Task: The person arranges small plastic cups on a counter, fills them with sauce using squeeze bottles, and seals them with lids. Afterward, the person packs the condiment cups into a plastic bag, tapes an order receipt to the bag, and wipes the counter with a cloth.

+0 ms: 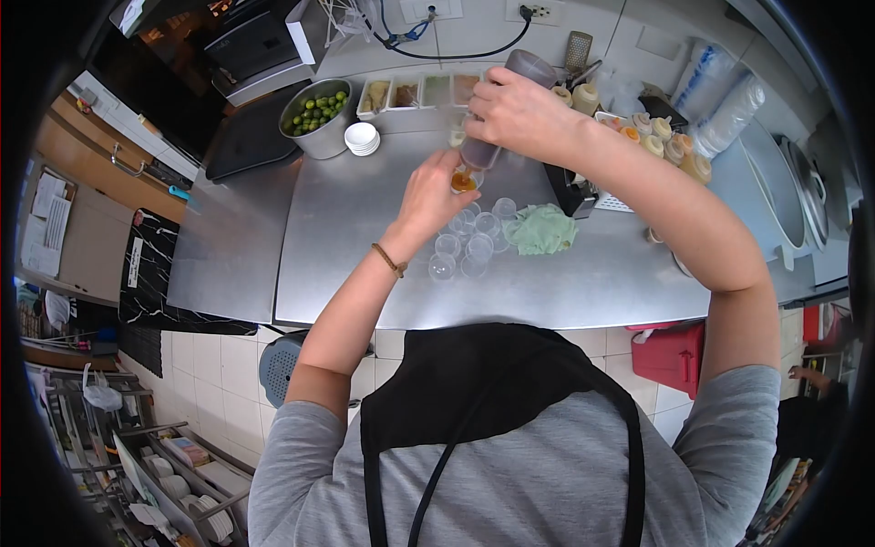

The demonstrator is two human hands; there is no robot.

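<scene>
Right hand [510, 111]: fingers are gripping a dark bottle [481, 153], tilting it mouth-down above a small cup [465, 182].
Left hand [427, 198]: fingers are holding the small cup, amber liquid inside, back from the counter's [355, 283] front edge.
Clear cups [479, 244]: are sitting nearer that edge, beside a green cloth [542, 230].

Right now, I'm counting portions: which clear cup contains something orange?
The cup in the left hand, beneath the tipped bottle; the clustered cups on the counter show no orange.
</scene>
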